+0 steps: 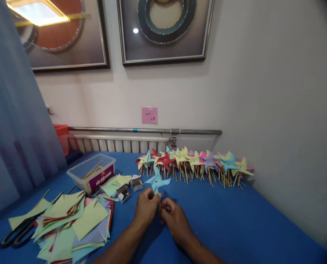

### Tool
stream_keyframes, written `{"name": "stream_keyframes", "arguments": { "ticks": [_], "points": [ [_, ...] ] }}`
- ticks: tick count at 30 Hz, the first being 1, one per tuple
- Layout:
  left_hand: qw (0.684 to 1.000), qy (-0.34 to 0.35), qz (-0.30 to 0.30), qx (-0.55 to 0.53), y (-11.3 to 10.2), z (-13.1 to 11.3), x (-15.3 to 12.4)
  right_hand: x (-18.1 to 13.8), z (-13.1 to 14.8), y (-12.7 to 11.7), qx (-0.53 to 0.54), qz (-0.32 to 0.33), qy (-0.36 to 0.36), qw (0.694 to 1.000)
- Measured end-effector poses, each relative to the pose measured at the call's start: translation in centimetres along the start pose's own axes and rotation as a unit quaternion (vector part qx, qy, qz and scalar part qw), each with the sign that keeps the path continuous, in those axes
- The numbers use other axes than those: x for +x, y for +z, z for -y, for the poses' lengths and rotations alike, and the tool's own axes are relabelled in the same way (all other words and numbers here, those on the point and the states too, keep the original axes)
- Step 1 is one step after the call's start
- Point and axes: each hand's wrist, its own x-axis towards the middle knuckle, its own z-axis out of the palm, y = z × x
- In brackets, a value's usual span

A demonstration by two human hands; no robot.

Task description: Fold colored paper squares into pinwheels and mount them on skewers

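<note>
1. We see the light-blue, four-bladed paper pinwheel (156,180) just beyond the left hand (146,206), its thin wooden stick (160,204), partly hidden, running back toward us.
2. The left hand, the nearer, pinches the pinwheel low down.
3. The right hand (175,217) curls beside the stick; whether it grasps, we cannot tell.

The left hand (146,204) and right hand (175,217) partly hid the blue pinwheel (157,180). Paper sheets (66,207) partly hid the scissors (28,222). The top edge cropped both framed pictures (163,51). The pink note's (149,115) writing was illegibly small.
</note>
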Motion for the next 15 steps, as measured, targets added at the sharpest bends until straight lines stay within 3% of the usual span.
{"name": "stream_keyframes", "arguments": {
  "ticks": [9, 15],
  "points": [
    [0.999, 0.023, -0.025, 0.027, -1.3, 0.1, 0.8, -0.2, 0.6, 0.1, -0.026, 0.001, 0.019, 0.999],
    [0.997, -0.026, 0.047, -0.052, -1.0, -0.4, 0.2, -0.5, 0.9, 0.1, -0.029, 0.002, 0.007, 1.0]
  ]
}}
